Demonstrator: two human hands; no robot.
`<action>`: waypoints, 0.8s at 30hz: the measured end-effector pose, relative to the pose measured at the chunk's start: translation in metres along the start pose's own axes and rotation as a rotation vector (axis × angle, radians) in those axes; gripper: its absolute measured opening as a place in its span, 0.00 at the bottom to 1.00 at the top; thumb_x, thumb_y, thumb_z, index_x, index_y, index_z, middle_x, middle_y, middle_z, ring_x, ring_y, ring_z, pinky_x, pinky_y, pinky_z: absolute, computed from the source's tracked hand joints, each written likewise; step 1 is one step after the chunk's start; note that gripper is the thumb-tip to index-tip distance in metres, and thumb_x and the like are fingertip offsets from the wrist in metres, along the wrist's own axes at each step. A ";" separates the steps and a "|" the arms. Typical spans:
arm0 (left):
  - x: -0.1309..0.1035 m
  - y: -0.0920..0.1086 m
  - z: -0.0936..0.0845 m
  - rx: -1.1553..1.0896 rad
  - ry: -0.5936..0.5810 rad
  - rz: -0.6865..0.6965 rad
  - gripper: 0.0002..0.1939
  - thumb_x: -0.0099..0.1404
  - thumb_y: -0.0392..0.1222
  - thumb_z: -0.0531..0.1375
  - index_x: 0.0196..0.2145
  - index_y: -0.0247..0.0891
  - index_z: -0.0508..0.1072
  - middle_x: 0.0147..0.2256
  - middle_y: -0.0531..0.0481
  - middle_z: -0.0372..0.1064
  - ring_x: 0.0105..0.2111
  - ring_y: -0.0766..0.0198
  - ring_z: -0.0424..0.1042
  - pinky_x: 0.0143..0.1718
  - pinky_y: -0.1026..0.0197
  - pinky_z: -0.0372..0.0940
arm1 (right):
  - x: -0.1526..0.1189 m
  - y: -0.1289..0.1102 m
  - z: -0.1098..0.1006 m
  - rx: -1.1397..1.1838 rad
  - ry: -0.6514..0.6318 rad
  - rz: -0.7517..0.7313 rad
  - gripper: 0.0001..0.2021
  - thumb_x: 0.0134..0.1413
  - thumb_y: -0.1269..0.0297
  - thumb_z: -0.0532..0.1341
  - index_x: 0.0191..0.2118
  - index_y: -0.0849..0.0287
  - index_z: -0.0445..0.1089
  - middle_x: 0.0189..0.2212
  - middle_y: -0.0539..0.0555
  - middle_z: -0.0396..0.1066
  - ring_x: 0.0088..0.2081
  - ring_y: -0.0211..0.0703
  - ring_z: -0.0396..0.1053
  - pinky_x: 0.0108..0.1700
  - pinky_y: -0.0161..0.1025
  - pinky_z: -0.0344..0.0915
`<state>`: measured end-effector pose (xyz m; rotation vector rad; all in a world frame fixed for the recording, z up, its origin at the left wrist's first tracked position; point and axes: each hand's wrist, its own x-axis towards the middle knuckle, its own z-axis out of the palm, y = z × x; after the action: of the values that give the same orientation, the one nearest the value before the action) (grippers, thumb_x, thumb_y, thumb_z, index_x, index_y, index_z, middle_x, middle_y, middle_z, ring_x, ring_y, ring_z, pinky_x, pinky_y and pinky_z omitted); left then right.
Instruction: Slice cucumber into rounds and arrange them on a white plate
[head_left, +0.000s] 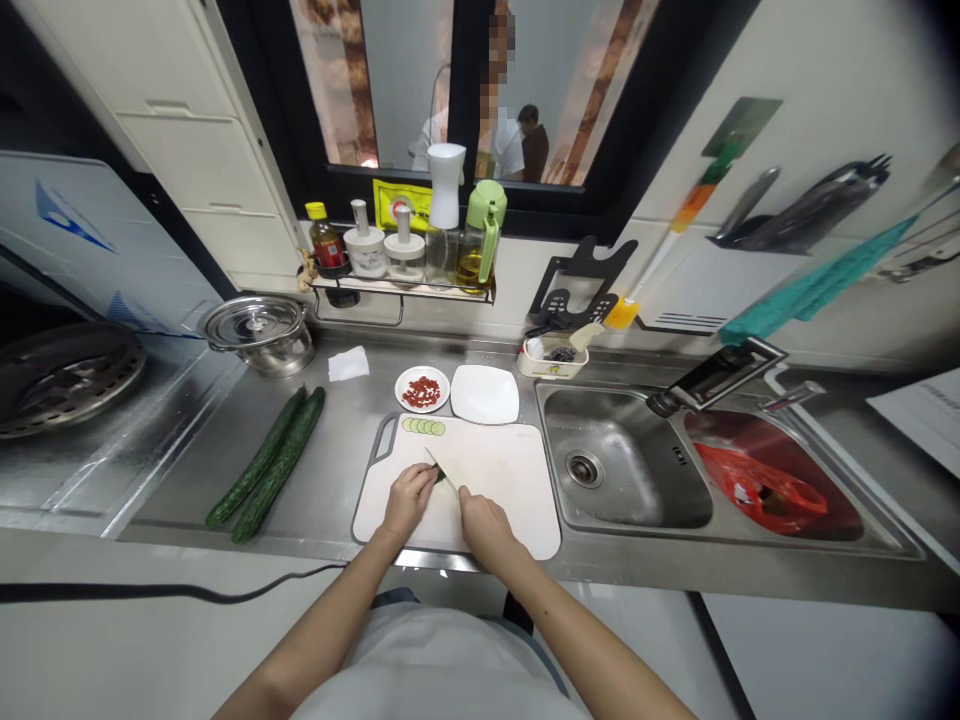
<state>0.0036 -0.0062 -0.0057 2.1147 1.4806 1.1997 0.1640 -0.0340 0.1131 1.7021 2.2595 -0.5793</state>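
Note:
On a white cutting board (510, 480), my right hand (484, 522) is closed round the handle of a knife (444, 468), its blade pointing up and left. My left hand (411, 496) pinches a small dark green piece of cucumber (438, 474) beside the blade; most of that piece is hidden by the fingers. Several pale green cucumber slices (424, 427) overlap in a row at the board's upper left. Above the board stand a small plate of red pieces (421, 390) and a white square plate (484, 394).
Two whole cucumbers (279, 465) lie left of the board. Behind them are a lidded steel pot (259, 335) and a white paper (349, 364). A condiment shelf (405, 289) hangs below the window. At right is a double sink (630, 455) holding a red bag (765, 490).

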 end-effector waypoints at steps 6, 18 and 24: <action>0.000 -0.001 -0.001 -0.009 0.001 0.005 0.11 0.66 0.38 0.52 0.40 0.40 0.74 0.39 0.46 0.72 0.40 0.62 0.70 0.43 0.58 0.67 | 0.010 -0.005 -0.002 0.008 0.019 -0.005 0.20 0.55 0.80 0.45 0.52 0.66 0.61 0.36 0.63 0.73 0.43 0.46 0.71 0.41 0.38 0.63; 0.000 -0.002 0.001 -0.023 0.019 -0.012 0.11 0.66 0.39 0.52 0.38 0.39 0.74 0.39 0.46 0.72 0.40 0.63 0.71 0.43 0.58 0.68 | 0.009 0.001 0.004 0.010 -0.002 -0.016 0.19 0.54 0.80 0.45 0.50 0.65 0.62 0.35 0.62 0.73 0.42 0.46 0.71 0.41 0.37 0.63; 0.001 -0.001 0.000 -0.023 0.015 -0.014 0.11 0.66 0.39 0.52 0.38 0.40 0.75 0.39 0.46 0.73 0.40 0.62 0.71 0.43 0.58 0.68 | 0.014 0.000 0.004 0.015 0.011 -0.022 0.20 0.54 0.79 0.46 0.52 0.65 0.61 0.36 0.62 0.73 0.43 0.45 0.71 0.43 0.37 0.62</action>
<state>0.0028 -0.0045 -0.0058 2.0818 1.4779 1.2246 0.1604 -0.0237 0.1040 1.6927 2.2900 -0.5947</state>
